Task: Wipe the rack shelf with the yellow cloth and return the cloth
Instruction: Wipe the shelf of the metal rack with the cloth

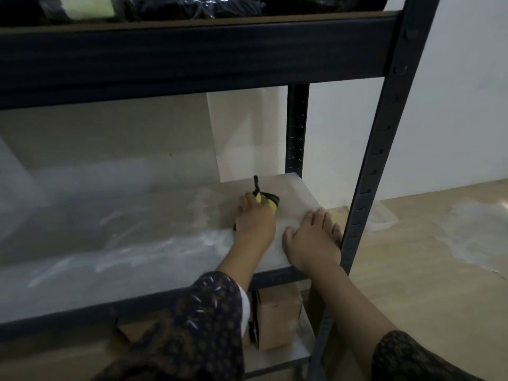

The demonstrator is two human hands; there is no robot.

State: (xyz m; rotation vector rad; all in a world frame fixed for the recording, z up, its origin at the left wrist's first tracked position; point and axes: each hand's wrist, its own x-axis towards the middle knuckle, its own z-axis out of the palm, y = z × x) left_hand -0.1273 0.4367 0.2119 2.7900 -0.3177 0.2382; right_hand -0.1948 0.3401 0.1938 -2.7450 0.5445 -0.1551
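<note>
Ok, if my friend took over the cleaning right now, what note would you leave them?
Left hand: closed on the yellow cloth, pressed to the rack shelf toward its right end. The cloth looks yellow with a dark edge and a dark strap sticking up.
Right hand: empty, flat on the shelf by the front right post.
Done: wiping looks under way; pale smears show along the shelf to the left.
Left: finish wiping the shelf, then put the cloth back. Its home spot is not in view.
Below: a cardboard box sits on the lower shelf.
</note>
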